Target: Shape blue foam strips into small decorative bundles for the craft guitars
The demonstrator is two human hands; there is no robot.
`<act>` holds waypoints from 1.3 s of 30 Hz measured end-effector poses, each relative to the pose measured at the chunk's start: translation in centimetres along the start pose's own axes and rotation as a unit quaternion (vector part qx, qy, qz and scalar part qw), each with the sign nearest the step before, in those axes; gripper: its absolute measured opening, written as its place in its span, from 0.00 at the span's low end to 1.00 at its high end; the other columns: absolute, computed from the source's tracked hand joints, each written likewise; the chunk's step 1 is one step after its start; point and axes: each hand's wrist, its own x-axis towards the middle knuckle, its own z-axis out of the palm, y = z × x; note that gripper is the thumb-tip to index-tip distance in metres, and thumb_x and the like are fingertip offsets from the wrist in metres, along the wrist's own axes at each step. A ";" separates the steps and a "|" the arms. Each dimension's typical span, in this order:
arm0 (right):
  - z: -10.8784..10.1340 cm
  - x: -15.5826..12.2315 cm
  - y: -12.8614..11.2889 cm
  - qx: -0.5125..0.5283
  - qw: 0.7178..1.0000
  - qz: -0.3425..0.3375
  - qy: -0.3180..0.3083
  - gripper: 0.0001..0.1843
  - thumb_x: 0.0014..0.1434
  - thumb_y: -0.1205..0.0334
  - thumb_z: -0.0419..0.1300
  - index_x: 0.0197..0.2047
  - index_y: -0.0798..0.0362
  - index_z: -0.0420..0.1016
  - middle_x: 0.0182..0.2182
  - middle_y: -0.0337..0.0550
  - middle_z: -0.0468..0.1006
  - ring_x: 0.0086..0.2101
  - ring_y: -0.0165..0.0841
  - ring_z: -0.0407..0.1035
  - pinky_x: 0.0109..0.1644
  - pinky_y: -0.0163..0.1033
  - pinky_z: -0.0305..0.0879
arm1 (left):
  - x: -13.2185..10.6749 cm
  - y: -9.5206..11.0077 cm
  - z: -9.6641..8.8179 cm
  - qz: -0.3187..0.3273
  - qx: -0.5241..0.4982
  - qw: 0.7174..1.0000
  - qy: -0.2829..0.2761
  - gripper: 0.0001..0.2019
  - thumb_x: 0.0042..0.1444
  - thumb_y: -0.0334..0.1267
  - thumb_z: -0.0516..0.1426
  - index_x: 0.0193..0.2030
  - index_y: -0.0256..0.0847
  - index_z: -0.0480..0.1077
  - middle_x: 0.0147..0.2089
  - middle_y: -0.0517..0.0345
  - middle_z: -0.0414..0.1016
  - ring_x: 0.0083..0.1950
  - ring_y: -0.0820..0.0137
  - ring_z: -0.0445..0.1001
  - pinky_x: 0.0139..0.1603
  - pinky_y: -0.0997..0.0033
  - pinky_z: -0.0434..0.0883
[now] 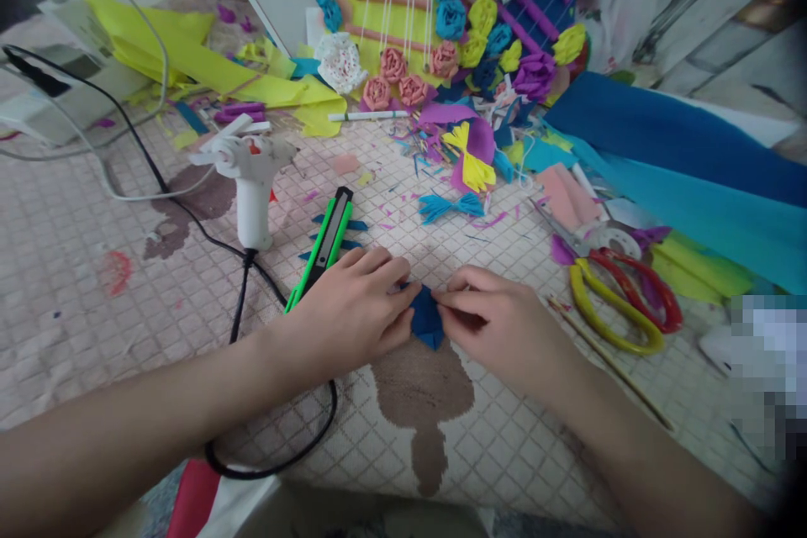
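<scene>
A small piece of dark blue paper (427, 320) lies folded on the patterned cloth (76, 269) between my two hands. My left hand (353, 311) pinches its left side with curled fingers. My right hand (498, 321) pinches its right side, thumb and fingertips pressed together on the paper. A green utility knife (324, 245) lies just left of my left hand, over a few blue paper strips.
A white glue gun (252, 176) stands at the left, its black cord (236, 319) running under my left arm. Yellow and red scissors (621, 290) lie right, with a thin wooden stick (609, 361). Paper flowers (441, 25), scraps and blue paper sheets (681, 168) fill the back.
</scene>
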 end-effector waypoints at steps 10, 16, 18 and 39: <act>0.5 1.0 0.9 0.055 0.996 0.047 0.053 0.06 0.55 0.66 0.57 0.30 0.53 0.76 0.27 0.40 0.75 0.27 0.29 0.67 0.30 0.35 0.62 | 0.5 0.8 0.7 -0.017 -0.046 0.999 0.006 0.10 0.62 0.32 0.48 0.44 0.35 0.69 0.39 0.50 0.70 0.43 0.64 0.69 0.46 0.59 0.69; 0.8 1.0 0.6 0.053 0.996 0.061 0.043 0.03 0.51 0.69 0.59 0.29 0.53 0.75 0.25 0.39 0.74 0.25 0.28 0.66 0.29 0.34 0.61 | 0.4 0.8 0.7 -0.041 -0.062 0.997 0.004 0.08 0.61 0.35 0.50 0.41 0.35 0.67 0.39 0.51 0.70 0.41 0.64 0.68 0.44 0.60 0.69; 0.7 1.0 0.6 0.058 0.995 0.070 0.041 0.03 0.51 0.69 0.60 0.29 0.53 0.74 0.25 0.38 0.74 0.25 0.28 0.65 0.28 0.33 0.61 | 0.4 0.8 0.7 -0.053 -0.063 0.997 -0.004 0.08 0.60 0.36 0.51 0.41 0.35 0.67 0.39 0.50 0.70 0.42 0.63 0.68 0.45 0.59 0.69; 0.1 0.8 0.2 0.099 0.992 0.076 0.008 0.10 0.57 0.63 0.55 0.27 0.54 0.74 0.22 0.38 0.74 0.25 0.29 0.67 0.28 0.34 0.61 | 0.5 0.5 1.0 -0.071 -0.155 0.985 0.003 0.05 0.57 0.32 0.53 0.39 0.34 0.67 0.40 0.50 0.69 0.45 0.64 0.67 0.49 0.57 0.67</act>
